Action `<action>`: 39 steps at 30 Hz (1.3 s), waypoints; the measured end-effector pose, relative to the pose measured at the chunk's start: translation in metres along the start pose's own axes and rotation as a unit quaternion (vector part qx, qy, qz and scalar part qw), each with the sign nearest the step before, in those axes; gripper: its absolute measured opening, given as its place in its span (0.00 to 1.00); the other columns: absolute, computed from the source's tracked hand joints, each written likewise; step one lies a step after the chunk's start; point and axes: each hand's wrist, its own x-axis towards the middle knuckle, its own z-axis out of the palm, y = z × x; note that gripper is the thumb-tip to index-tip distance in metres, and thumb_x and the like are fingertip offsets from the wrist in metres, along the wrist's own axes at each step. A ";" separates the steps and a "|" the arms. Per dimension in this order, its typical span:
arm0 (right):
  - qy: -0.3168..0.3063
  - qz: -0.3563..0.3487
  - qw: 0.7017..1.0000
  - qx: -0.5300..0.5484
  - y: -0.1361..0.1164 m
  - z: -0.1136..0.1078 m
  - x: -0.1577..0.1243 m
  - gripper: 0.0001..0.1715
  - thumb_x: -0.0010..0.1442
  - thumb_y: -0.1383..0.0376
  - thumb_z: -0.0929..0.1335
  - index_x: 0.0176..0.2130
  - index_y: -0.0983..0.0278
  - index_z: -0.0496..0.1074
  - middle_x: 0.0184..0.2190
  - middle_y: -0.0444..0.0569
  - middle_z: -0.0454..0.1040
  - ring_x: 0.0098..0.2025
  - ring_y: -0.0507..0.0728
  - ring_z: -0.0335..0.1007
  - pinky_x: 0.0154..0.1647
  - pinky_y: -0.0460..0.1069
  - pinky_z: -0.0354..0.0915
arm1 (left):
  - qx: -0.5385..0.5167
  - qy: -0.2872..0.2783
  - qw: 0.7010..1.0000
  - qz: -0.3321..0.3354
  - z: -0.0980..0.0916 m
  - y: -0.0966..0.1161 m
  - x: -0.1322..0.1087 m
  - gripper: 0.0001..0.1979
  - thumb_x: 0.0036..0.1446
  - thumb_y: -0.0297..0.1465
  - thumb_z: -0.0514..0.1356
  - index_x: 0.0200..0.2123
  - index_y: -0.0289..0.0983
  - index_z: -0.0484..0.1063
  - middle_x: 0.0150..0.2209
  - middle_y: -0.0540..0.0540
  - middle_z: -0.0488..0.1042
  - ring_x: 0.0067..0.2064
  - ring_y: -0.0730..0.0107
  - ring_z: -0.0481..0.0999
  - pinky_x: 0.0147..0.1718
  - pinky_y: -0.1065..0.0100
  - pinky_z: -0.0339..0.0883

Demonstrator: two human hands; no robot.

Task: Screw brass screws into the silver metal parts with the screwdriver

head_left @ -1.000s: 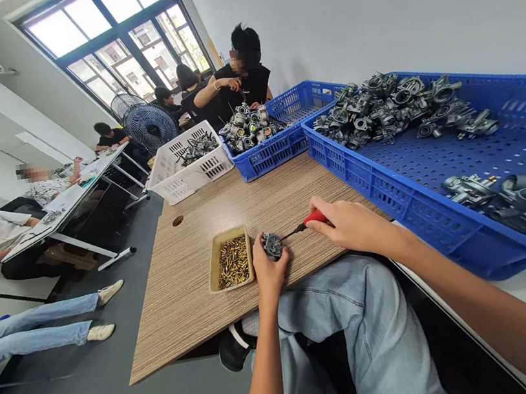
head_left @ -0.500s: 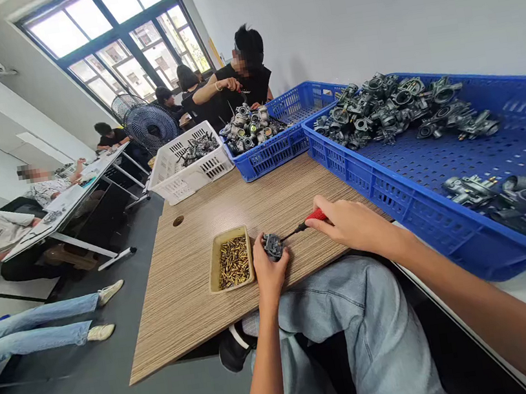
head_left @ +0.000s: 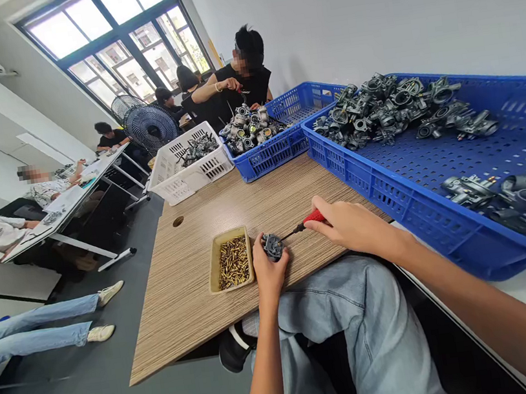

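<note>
My left hand [head_left: 268,271] is wrapped round a grey metal carburetor [head_left: 273,246], holding it on the wood-grain table [head_left: 187,318] near its front edge. In my right hand [head_left: 352,223] is a screwdriver with a red handle [head_left: 314,216], gripped from the right. Its dark shaft points left and down, with the tip at the carburetor's right side; the exact contact point is too small to make out. Just left of my left hand stands a tan plastic tub [head_left: 212,282] holding many small brass parts [head_left: 233,263].
A large blue crate [head_left: 362,176] with piled carburetors [head_left: 382,108] stands to the right. Behind the table are a smaller blue crate [head_left: 263,164] and a white crate [head_left: 178,186], both holding metal parts. A co-worker [head_left: 246,75] sits beyond them; a fan [head_left: 151,126] stands further back.
My right hand and the screwdriver have shifted very slightly left. The carburetor stays in my left hand. At the far left, a seated person's arm has moved a little.
</note>
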 end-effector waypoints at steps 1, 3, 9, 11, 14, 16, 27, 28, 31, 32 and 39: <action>0.001 -0.001 1.000 0.000 0.000 0.000 0.000 0.11 0.77 0.55 0.64 0.48 0.59 0.65 0.38 0.51 0.83 0.40 0.65 0.82 0.34 0.51 0.55 | 0.000 0.000 1.000 -0.001 0.000 0.000 0.000 0.35 0.57 0.34 0.70 0.66 0.37 0.65 0.60 0.36 0.75 0.61 0.49 0.76 0.64 0.49 0.69; -0.001 -0.013 1.000 0.012 0.002 0.000 0.000 0.10 0.77 0.55 0.64 0.49 0.59 0.64 0.39 0.50 0.83 0.41 0.64 0.82 0.34 0.50 0.56 | -0.001 0.000 1.000 -0.003 0.000 0.000 0.000 0.35 0.57 0.34 0.70 0.66 0.37 0.65 0.60 0.36 0.75 0.62 0.49 0.75 0.65 0.49 0.69; -0.019 -0.057 0.996 0.063 0.007 0.000 -0.003 0.11 0.76 0.60 0.65 0.55 0.57 0.62 0.44 0.48 0.83 0.45 0.63 0.82 0.37 0.49 0.58 | 0.001 0.000 1.000 -0.001 -0.001 0.001 0.000 0.35 0.57 0.34 0.70 0.66 0.37 0.65 0.59 0.36 0.75 0.62 0.48 0.75 0.64 0.48 0.69; -0.028 -0.064 0.995 0.068 0.006 -0.001 -0.003 0.10 0.76 0.61 0.65 0.54 0.58 0.62 0.45 0.49 0.83 0.46 0.62 0.82 0.38 0.49 0.59 | 0.001 0.000 1.000 0.001 -0.001 0.001 0.000 0.35 0.57 0.34 0.70 0.66 0.37 0.65 0.59 0.36 0.75 0.62 0.48 0.75 0.64 0.48 0.69; -0.022 -0.038 0.999 0.031 0.002 -0.001 -0.002 0.08 0.77 0.60 0.64 0.52 0.59 0.63 0.43 0.51 0.83 0.44 0.64 0.82 0.35 0.50 0.56 | -0.001 0.001 1.000 0.001 0.000 0.001 0.000 0.35 0.57 0.34 0.70 0.67 0.37 0.65 0.59 0.36 0.75 0.61 0.49 0.76 0.64 0.49 0.69; -0.008 -0.010 1.000 -0.008 0.000 -0.001 -0.001 0.10 0.77 0.56 0.63 0.50 0.59 0.64 0.39 0.52 0.83 0.41 0.65 0.83 0.32 0.50 0.53 | -0.002 0.001 1.000 0.000 0.000 0.000 0.000 0.35 0.57 0.34 0.70 0.67 0.37 0.65 0.59 0.36 0.75 0.61 0.49 0.76 0.64 0.49 0.69; -0.050 -0.068 0.991 0.105 0.005 -0.005 -0.004 0.08 0.76 0.62 0.64 0.53 0.58 0.63 0.48 0.52 0.82 0.48 0.62 0.81 0.41 0.49 0.62 | -0.003 0.000 1.000 -0.002 0.001 -0.001 0.001 0.35 0.57 0.34 0.69 0.66 0.36 0.65 0.60 0.35 0.75 0.61 0.49 0.75 0.65 0.48 0.68; -0.048 -0.057 0.993 0.091 0.004 -0.004 -0.004 0.07 0.76 0.62 0.64 0.53 0.59 0.63 0.47 0.52 0.83 0.47 0.62 0.81 0.40 0.49 0.61 | -0.002 0.001 1.000 -0.003 0.001 0.000 0.001 0.35 0.57 0.34 0.69 0.66 0.36 0.65 0.60 0.35 0.75 0.61 0.49 0.76 0.65 0.49 0.69; -0.027 -0.010 0.999 0.015 0.000 -0.003 -0.003 0.10 0.77 0.56 0.63 0.51 0.60 0.64 0.40 0.53 0.83 0.42 0.65 0.82 0.35 0.50 0.57 | -0.002 0.001 1.000 -0.004 0.000 0.000 0.000 0.35 0.57 0.34 0.69 0.66 0.37 0.65 0.60 0.36 0.75 0.61 0.49 0.76 0.64 0.49 0.69; -0.020 0.000 1.000 -0.004 -0.001 -0.003 -0.002 0.12 0.78 0.54 0.63 0.50 0.60 0.64 0.39 0.53 0.83 0.41 0.66 0.82 0.34 0.50 0.56 | -0.002 0.001 1.000 -0.004 0.000 0.000 0.000 0.35 0.57 0.34 0.69 0.66 0.37 0.65 0.60 0.36 0.75 0.61 0.49 0.76 0.64 0.49 0.69; -0.041 -0.062 0.993 0.087 0.006 -0.004 -0.003 0.10 0.76 0.60 0.65 0.54 0.58 0.63 0.44 0.50 0.83 0.45 0.62 0.81 0.39 0.49 0.61 | -0.004 0.001 1.000 -0.006 0.000 0.002 0.000 0.36 0.57 0.33 0.69 0.67 0.37 0.64 0.61 0.36 0.75 0.63 0.49 0.75 0.66 0.47 0.68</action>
